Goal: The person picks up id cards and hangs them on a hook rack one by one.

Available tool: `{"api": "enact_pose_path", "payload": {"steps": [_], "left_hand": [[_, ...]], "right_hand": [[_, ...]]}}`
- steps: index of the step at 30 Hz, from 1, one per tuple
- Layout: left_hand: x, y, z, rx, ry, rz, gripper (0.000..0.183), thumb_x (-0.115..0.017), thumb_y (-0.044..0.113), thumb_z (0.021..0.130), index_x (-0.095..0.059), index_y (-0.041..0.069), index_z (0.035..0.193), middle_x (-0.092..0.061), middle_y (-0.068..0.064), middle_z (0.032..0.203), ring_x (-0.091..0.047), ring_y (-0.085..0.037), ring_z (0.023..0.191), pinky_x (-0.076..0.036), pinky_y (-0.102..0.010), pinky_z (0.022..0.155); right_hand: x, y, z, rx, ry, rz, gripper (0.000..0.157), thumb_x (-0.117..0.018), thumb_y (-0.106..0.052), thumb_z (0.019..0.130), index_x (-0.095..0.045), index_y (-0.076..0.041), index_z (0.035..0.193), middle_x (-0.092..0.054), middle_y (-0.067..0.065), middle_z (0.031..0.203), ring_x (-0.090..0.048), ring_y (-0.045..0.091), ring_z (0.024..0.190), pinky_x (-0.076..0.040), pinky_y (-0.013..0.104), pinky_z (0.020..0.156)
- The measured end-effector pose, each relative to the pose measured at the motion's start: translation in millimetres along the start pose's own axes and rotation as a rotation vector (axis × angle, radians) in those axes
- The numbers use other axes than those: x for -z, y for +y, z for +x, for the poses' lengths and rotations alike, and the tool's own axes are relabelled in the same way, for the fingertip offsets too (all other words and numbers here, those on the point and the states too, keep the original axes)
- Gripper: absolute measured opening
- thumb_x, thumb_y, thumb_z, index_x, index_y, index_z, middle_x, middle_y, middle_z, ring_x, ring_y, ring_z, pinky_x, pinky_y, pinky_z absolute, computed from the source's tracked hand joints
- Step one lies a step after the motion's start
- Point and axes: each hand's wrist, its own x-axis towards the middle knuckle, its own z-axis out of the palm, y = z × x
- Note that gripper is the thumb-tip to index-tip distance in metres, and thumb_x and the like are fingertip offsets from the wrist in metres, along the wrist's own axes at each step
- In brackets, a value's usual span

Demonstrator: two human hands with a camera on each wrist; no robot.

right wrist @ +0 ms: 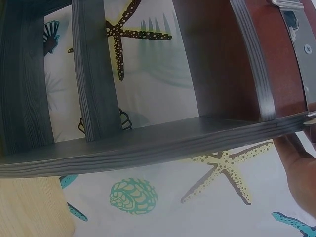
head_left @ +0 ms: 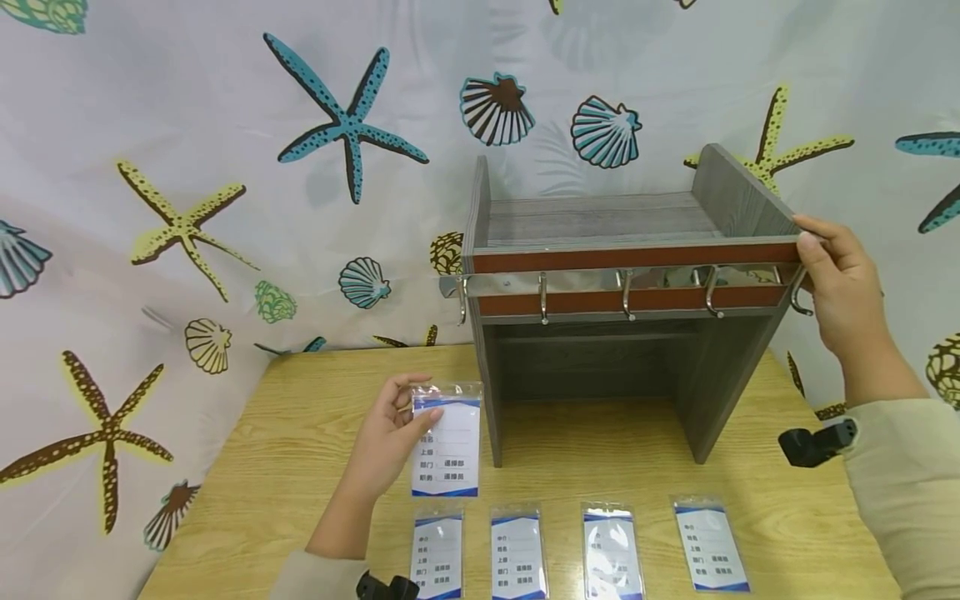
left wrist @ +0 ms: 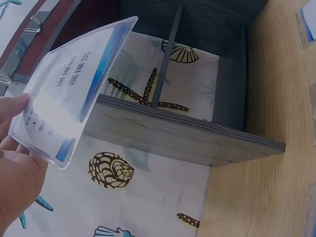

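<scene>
My left hand [head_left: 390, 437] pinches a badge card in a clear plastic sleeve [head_left: 459, 450], thumb on its printed front. The card is upright, just left of a grey wooden shelf rack [head_left: 592, 218] with a red-brown front and a metal strip of several hooks [head_left: 627, 296]. In the left wrist view the held card [left wrist: 74, 84] shows glare across its print. My right hand [head_left: 843, 283] grips the rack's front right corner, thumb at the front edge beside the end hook [head_left: 799, 293]. The right wrist view shows only part of that hand [right wrist: 301, 173] behind the side panel.
Several more sleeved badge cards, among them one at the left [head_left: 437, 557] and one at the right [head_left: 711, 546], lie in a row on the wooden table [head_left: 300, 475] in front of the rack. A patterned cloth [head_left: 247, 100] with starfish and shells hangs behind.
</scene>
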Motion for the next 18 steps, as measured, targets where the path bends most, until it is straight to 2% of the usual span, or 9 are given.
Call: {"api": "enact_pose_path", "payload": {"steps": [9,18], "left_hand": [[-5.5,23.2,6.0,-0.039,0.022,0.0,0.035,-0.055,0.004,0.084,-0.048,0.015,0.117,-0.053,-0.015,0.097,-0.056,-0.02,0.071,-0.049,-0.03,0.056],[-6.7,35.5,12.8,-0.11,0.03,-0.009,0.029,-0.055,0.005,0.084,-0.052,0.011,0.113,-0.051,-0.013,0.093,-0.053,-0.019,0.067,-0.048,-0.029,0.053]], "right_hand": [[-0.7,0,1,0.004,0.003,-0.028,0.033,-0.046,-0.019,0.089,-0.05,-0.009,0.119,-0.052,0.0,0.098,-0.051,0.007,0.088,-0.039,0.014,0.072],[-0.7,0,1,-0.012,0.01,-0.069,0.033,-0.046,-0.021,0.089,-0.049,-0.011,0.121,-0.051,-0.001,0.1,-0.05,0.007,0.09,-0.038,0.014,0.073]]}}
